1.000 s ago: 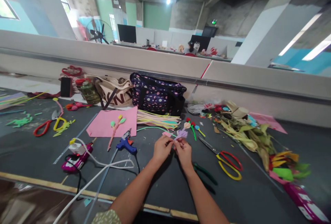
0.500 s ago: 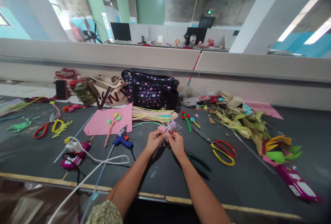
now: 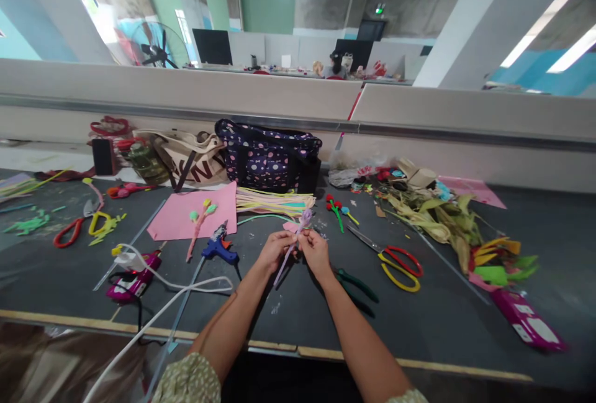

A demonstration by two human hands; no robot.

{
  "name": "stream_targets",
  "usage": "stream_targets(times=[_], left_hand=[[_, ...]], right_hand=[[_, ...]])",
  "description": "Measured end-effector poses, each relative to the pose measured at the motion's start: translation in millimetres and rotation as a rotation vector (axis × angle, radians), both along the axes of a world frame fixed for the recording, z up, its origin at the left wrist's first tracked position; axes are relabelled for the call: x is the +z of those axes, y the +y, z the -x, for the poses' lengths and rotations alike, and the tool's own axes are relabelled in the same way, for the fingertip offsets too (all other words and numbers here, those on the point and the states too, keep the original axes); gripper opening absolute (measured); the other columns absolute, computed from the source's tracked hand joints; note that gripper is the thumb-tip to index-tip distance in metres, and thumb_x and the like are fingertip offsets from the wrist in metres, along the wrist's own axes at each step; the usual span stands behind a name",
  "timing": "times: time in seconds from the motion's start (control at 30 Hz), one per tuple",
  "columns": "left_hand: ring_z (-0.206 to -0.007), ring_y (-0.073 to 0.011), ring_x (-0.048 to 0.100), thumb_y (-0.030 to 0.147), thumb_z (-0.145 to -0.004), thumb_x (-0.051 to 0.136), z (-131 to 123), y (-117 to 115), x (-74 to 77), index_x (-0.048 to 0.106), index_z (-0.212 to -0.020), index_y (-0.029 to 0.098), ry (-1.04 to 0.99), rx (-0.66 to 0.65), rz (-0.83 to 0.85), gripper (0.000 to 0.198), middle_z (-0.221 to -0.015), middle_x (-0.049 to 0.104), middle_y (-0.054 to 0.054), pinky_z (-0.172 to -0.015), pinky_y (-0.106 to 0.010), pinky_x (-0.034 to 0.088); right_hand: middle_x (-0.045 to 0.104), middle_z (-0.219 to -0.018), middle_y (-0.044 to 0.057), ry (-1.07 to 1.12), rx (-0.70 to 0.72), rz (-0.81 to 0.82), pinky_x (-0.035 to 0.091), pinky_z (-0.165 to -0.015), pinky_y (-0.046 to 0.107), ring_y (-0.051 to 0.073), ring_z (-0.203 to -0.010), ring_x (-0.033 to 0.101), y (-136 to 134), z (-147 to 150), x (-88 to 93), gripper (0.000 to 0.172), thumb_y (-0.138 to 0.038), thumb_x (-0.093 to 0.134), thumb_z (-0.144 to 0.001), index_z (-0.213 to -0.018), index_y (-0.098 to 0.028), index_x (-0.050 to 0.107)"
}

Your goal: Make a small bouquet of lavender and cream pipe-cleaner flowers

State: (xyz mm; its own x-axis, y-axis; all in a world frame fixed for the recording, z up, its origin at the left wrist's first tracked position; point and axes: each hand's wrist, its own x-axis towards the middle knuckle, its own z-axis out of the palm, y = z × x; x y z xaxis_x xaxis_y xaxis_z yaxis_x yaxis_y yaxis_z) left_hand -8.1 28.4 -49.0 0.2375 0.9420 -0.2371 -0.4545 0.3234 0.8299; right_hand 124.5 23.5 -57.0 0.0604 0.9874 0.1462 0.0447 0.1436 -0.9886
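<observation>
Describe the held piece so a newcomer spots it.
On the dark table, find the navy patterned bag. Nearer the camera, the left hand and right hand hold the stemmed piece. Its lilac colour and bunched top separate it from the red-topped green piece to its right.

Right of blue glue gun point(image 3: 220, 250): lilac flower stem point(image 3: 285, 267), partly hidden by fingers point(image 3: 282, 240) | below gun: white cable point(image 3: 139, 331), end cut off

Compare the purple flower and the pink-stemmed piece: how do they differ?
The purple flower is held by the left hand and right hand; the pink-stemmed piece lies partly on the pink sheet. The purple flower looks purple throughout; the pink-stemmed piece has yellow and green tips. Both have slender stems.
</observation>
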Motion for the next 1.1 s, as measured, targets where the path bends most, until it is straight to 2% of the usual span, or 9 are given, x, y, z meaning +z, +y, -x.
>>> stream_targets(times=[0.13, 0.27, 0.4, 0.53, 0.73, 0.83, 1.1], left_hand=[[-0.051, -0.0123, 0.059, 0.032, -0.058, 0.084, 2, 0, 1.2, 0.065, -0.073, 0.01, -0.02, -0.029, -0.024, 0.033, -0.062, 0.067, -0.005, -0.054, -0.025, 0.048], [-0.054, -0.0127, 0.06, 0.032, -0.058, 0.085, 5, -2, 2.3, 0.064, -0.071, 0.01, -0.051, -0.075, -0.014, 0.033, -0.064, 0.067, -0.006, -0.055, -0.025, 0.048], [-0.052, -0.0115, 0.058, 0.034, -0.056, 0.087, 5, -2, 2.4, 0.063, -0.068, 0.01, -0.044, -0.103, 0.029, 0.036, -0.063, 0.066, -0.007, -0.054, -0.024, 0.047], [-0.052, -0.0116, 0.058, 0.037, -0.055, 0.087, 4, -2, 1.7, 0.064, -0.07, 0.01, -0.008, -0.062, 0.028, 0.038, -0.064, 0.067, -0.007, -0.053, -0.024, 0.045], [-0.048, -0.0079, 0.052, 0.038, -0.057, 0.087, 3, -2, 0.7, 0.066, -0.076, 0.01, 0.078, 0.02, -0.064, 0.04, -0.063, 0.066, -0.004, -0.052, -0.022, 0.041], [-0.053, -0.0104, 0.056, 0.039, -0.057, 0.086, 2, -2, 1.4, 0.066, -0.078, 0.011, 0.102, 0.057, -0.125, 0.04, -0.064, 0.066, -0.003, -0.054, -0.022, 0.041], [-0.056, -0.0102, 0.054, 0.039, -0.063, 0.082, 1, -4, 5.2, 0.067, -0.076, 0.011, 0.184, 0.067, -0.228, 0.034, -0.065, 0.066, -0.003, -0.057, -0.022, 0.04]], right_hand=[[0.052, -0.05, -0.006, 0.174, 0.053, 0.127, 0.036, -0.04, 0.021, 0.008, -0.039, 0.04, -3, 4, 8.0, 0.033, -0.048, 0.066, -0.073, -0.083, -0.018, 0.058], [0.052, -0.049, -0.008, 0.25, 0.106, 0.181, 0.036, -0.039, 0.021, 0.007, -0.037, 0.038, -6, 6, 13.9, 0.037, -0.049, 0.069, -0.069, -0.085, -0.019, 0.056], [0.051, -0.05, -0.008, 0.212, 0.084, 0.142, 0.041, -0.041, 0.023, 0.009, -0.039, 0.043, -6, 5, 12.9, 0.035, -0.049, 0.069, -0.069, -0.083, -0.019, 0.055], [0.051, -0.051, -0.007, 0.137, 0.052, 0.086, 0.045, -0.045, 0.024, 0.01, -0.043, 0.046, -5, 5, 9.4, 0.033, -0.049, 0.066, -0.073, -0.08, -0.019, 0.056], [0.051, -0.053, -0.006, 0.128, -0.012, 0.061, 0.036, -0.043, 0.02, 0.009, -0.045, 0.044, -4, 6, 2.1, 0.034, -0.049, 0.066, -0.074, -0.083, -0.018, 0.055], [0.051, -0.053, -0.006, 0.118, -0.032, 0.049, 0.033, -0.042, 0.02, 0.009, -0.045, 0.042, -4, 6, 0.2, 0.035, -0.05, 0.064, -0.075, -0.085, -0.018, 0.055], [0.051, -0.052, -0.007, 0.104, -0.044, 0.04, 0.034, -0.043, 0.021, 0.009, -0.043, 0.042, -8, 5, 7.5, 0.034, -0.049, 0.065, -0.075, -0.084, -0.018, 0.056]])
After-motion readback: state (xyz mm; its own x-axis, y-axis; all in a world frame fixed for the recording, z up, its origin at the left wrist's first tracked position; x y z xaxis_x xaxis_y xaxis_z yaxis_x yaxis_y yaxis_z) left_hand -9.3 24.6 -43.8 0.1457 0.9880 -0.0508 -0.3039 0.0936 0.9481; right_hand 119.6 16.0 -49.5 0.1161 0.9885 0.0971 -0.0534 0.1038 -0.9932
